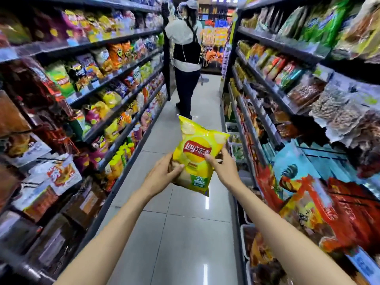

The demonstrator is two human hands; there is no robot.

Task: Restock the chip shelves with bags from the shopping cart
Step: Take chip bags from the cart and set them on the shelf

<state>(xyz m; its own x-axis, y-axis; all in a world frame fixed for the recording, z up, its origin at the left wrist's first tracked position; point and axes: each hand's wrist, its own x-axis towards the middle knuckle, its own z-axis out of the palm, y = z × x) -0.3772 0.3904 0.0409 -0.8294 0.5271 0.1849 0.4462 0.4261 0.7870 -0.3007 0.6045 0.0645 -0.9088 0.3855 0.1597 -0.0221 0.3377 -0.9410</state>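
Both hands hold one yellow Lay's chip bag (197,153) in the air, in the middle of the aisle. The left hand (164,171) grips the lower left edge of the bag, with the thumb on the front and the fingers curled behind it. The right hand (223,164) grips the right edge, the thumb pressing on the front just beside the red logo, the other fingers behind the bag. The bag is tilted, its top corner pointing far and to the left, its lower corner hanging down toward the near side. It touches no shelf.

Under the bag is a floor (185,233) of pale grey glossy tiles, with small white reflections of lamps on it. On the left stands a dark shelf unit (115,81) with several levels, full of chip bags in yellow, orange, purple and green; the nearest packs on it are blurred. On the right stands another dark shelf unit (265,83) with snack packs in clear and coloured wrapping, and red and blue packs close to the camera.

Far down the aisle another person (187,64) stands with the back to the camera, in a white top and dark trousers, close to the far end of the left shelves.
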